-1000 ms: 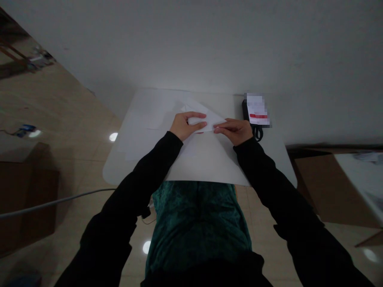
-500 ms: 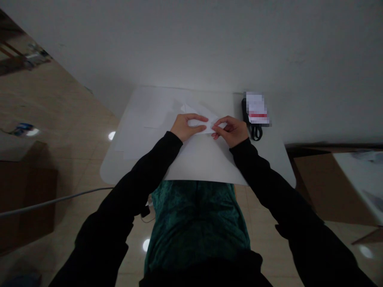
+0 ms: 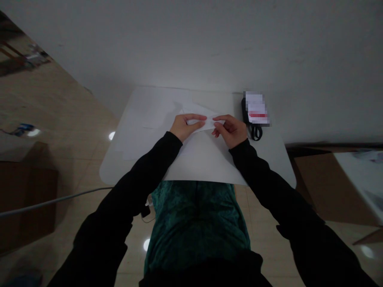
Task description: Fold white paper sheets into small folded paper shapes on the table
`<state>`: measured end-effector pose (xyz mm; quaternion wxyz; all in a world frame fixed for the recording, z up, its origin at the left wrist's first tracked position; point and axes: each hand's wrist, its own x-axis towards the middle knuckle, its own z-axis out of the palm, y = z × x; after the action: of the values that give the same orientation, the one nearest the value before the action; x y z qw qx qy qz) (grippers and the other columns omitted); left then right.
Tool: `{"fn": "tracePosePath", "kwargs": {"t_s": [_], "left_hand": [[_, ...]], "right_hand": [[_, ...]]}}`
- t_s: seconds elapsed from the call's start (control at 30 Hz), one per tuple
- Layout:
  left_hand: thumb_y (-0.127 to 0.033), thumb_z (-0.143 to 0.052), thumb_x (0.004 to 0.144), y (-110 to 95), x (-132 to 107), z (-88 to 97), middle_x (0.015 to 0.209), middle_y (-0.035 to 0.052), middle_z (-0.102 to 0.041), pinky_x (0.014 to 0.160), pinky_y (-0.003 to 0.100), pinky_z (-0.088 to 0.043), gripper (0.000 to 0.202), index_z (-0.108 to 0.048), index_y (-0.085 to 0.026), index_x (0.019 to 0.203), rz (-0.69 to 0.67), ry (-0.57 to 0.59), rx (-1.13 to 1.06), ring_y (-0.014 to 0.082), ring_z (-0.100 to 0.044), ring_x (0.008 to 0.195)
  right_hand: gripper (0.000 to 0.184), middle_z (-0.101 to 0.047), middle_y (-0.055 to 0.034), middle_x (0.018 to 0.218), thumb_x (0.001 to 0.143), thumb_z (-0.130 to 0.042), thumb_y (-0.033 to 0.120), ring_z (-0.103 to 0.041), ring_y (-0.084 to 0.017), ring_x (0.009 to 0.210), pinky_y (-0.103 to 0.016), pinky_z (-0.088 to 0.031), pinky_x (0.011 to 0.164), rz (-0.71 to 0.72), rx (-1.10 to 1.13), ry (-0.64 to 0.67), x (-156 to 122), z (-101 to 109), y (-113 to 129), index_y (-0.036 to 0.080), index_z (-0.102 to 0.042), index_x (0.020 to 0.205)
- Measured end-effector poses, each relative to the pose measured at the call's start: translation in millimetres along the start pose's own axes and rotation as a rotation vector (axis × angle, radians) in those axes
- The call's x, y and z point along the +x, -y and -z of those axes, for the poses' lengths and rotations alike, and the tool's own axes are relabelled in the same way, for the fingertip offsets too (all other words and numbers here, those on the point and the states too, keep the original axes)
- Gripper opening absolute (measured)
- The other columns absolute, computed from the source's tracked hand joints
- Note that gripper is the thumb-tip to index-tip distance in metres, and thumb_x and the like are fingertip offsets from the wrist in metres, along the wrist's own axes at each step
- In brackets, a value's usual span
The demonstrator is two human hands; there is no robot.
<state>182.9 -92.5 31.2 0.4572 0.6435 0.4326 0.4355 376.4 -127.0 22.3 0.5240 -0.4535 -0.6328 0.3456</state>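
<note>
A white wall [image 3: 191,40] fills the upper part of the frame, and a beige tiled floor [image 3: 68,103] runs down the left side. A dark brown box [image 3: 26,199] sits at lower left, with a grey cable [image 3: 54,201] crossing towards the centre. A cardboard box [image 3: 329,187] stands at right, cut off by the frame edge. A person's green top [image 3: 194,227] and black sleeves fill the bottom of the frame.

At centre, a white counter [image 3: 269,159] with rounded corners carries overlapping white sheets, the largest being a big sheet [image 3: 203,163] reaching its near edge. Just right of the hands lies a black item [image 3: 245,111] with looped handles, possibly scissors, though the view does not settle it. Its white label [image 3: 255,107] has a red band, but the label is pixelated and no writing can be read.

The folded paper [image 3: 199,109] sits above the big sheet, held between the hands near the middle of the counter. Its long axis runs almost level across the frame, narrowing towards the right. Much of it is hidden behind the hands, and white on white makes its edges hard to trace. The left hand [image 3: 188,126] and right hand [image 3: 229,130] both grasp it, their fingers closed in a pinch on either side.
</note>
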Motion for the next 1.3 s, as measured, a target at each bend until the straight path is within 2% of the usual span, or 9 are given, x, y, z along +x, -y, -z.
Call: {"fn": "tracePosePath", "kwargs": {"t_s": [0.17,0.33,0.4,0.47,0.57,0.73,0.87,1.0,1.3], "left_hand": [[-0.033,-0.076,0.073,1,-2,-1.3,0.103,0.0089,-0.076,0.102,0.041,-0.047,0.03,-0.077,-0.015,0.097,-0.024,-0.027,-0.008,0.0226,-0.068,0.102],[-0.036,-0.075,0.074,0,-3,-3.9,0.104,0.0095,-0.075,0.101,0.04,-0.048,0.033,-0.076,-0.015,0.099,-0.028,-0.031,-0.009,0.0225,-0.068,0.102],[-0.037,-0.075,0.074,1,-3,-3.8,0.104,0.0094,-0.075,0.1,0.04,-0.048,0.033,-0.076,-0.015,0.099,-0.012,-0.031,-0.027,0.0225,-0.068,0.102],[-0.036,-0.076,0.073,1,-2,-3.5,0.104,0.0089,-0.076,0.099,0.04,-0.049,0.033,-0.076,-0.015,0.099,0.01,-0.019,-0.039,0.0223,-0.068,0.101],[-0.034,-0.077,0.072,-1,-3,-3.2,0.102,0.0088,-0.076,0.099,0.041,-0.049,0.033,-0.077,-0.015,0.098,0.023,0.011,-0.033,0.0218,-0.068,0.099],[-0.034,-0.078,0.071,-3,-5,-2.7,0.102,0.009,-0.075,0.099,0.04,-0.049,0.032,-0.077,-0.015,0.098,-0.008,-0.004,-0.031,0.0215,-0.068,0.099],[-0.032,-0.077,0.072,-2,-4,-3.0,0.102,0.0086,-0.076,0.1,0.039,-0.049,0.031,-0.077,-0.015,0.098,-0.019,-0.021,-0.021,0.0213,-0.068,0.099],[-0.029,-0.076,0.073,-3,-5,-4.1,0.103,0.0082,-0.076,0.102,0.04,-0.048,0.029,-0.076,-0.015,0.099,-0.052,-0.043,0.008,0.0209,-0.069,0.1],[-0.024,-0.074,0.075,-10,-8,-7.2,0.099,0.0059,-0.077,0.099,0.04,-0.05,0.023,-0.076,-0.017,0.098,-0.119,-0.044,0.162,0.0212,-0.07,0.097]], "right_hand": [[0.031,-0.069,-0.0002,0.068,0.08,-0.071,0.048,-0.07,-0.015,0.058,-0.029,-0.061,0.057,-0.078,0.237,0.042,1,-1,-2,0.021,-0.068,0.094],[0.043,-0.071,0.0016,0.071,0.071,-0.08,0.044,-0.074,-0.017,0.066,-0.03,-0.064,0.065,-0.105,0.264,0.127,1,4,12,0.024,-0.064,0.107],[0.045,-0.072,0.0007,0.074,0.065,-0.084,0.04,-0.075,-0.019,0.071,-0.031,-0.065,0.068,-0.099,0.265,0.147,2,6,15,0.024,-0.065,0.102],[0.038,-0.074,-0.0009,0.076,0.063,-0.086,0.039,-0.075,-0.02,0.072,-0.033,-0.066,0.069,-0.1,0.26,0.157,4,9,14,0.022,-0.067,0.092],[0.03,-0.075,-0.0023,0.077,0.061,-0.087,0.037,-0.074,-0.02,0.07,-0.035,-0.066,0.069,-0.099,0.228,0.128,7,14,10,0.02,-0.07,0.079],[0.03,-0.075,-0.0012,0.073,0.057,-0.09,0.033,-0.072,-0.017,0.065,-0.035,-0.066,0.07,-0.114,0.134,0.105,8,16,9,0.02,-0.074,0.079],[0.026,-0.076,-0.0029,0.077,0.059,-0.089,0.034,-0.074,-0.019,0.069,-0.036,-0.066,0.073,-0.147,0.23,0.052,5,10,13,0.019,-0.073,0.073],[0.026,-0.074,-0.0028,0.068,0.061,-0.088,0.038,-0.075,-0.02,0.069,-0.038,-0.067,0.075,-0.202,0.283,0.014,4,6,12,0.018,-0.072,0.07],[0.028,-0.074,-0.001,0.072,0.057,-0.089,0.037,-0.073,-0.016,0.068,-0.038,-0.066,0.08,-0.323,0.331,-0.005,3,7,-1,0.019,-0.07,0.068]]}}
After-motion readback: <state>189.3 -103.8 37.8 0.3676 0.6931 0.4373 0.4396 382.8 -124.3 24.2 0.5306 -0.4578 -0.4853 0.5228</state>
